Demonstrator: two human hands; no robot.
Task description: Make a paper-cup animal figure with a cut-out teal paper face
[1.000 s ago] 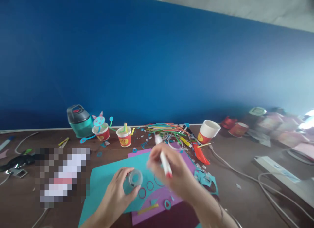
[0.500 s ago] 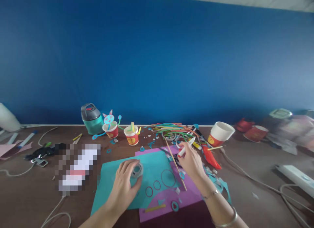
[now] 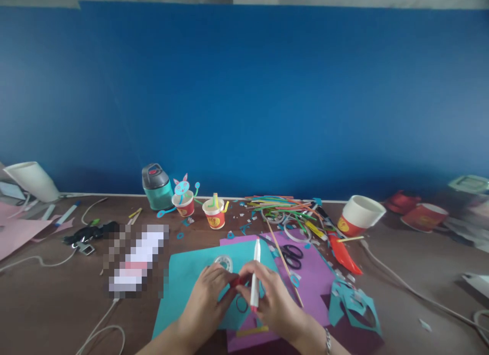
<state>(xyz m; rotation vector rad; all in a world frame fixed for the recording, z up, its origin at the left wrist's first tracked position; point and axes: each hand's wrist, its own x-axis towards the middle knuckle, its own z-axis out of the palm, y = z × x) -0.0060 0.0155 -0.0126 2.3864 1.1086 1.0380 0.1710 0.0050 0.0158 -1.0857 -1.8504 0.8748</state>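
My left hand (image 3: 208, 296) is closed over the teal paper (image 3: 183, 278), its fingertips pinching a small red piece (image 3: 237, 281) whose kind I cannot make out. Close beside it, my right hand (image 3: 277, 304) grips a white marker (image 3: 256, 273) with a red lower end, its white end pointing up. The right fingertips also meet the red piece. A clear tape roll (image 3: 223, 263) lies on the teal paper just beyond the left fingers. Part of a drawn circle (image 3: 242, 303) shows between the hands; the other circles are hidden.
Purple paper (image 3: 313, 273) lies underneath, with black scissors (image 3: 292, 256) and a thin wooden stick (image 3: 280, 253) on it. Cut teal scraps (image 3: 355, 304) sit right. Behind are colourful pipe cleaners (image 3: 282, 205), paper cups (image 3: 214, 215) and a teal flask (image 3: 158, 192).
My left hand has let go of the tape roll and moved right to the small red piece. My right hand has come down and left with the marker, close to the left. The view has shifted.
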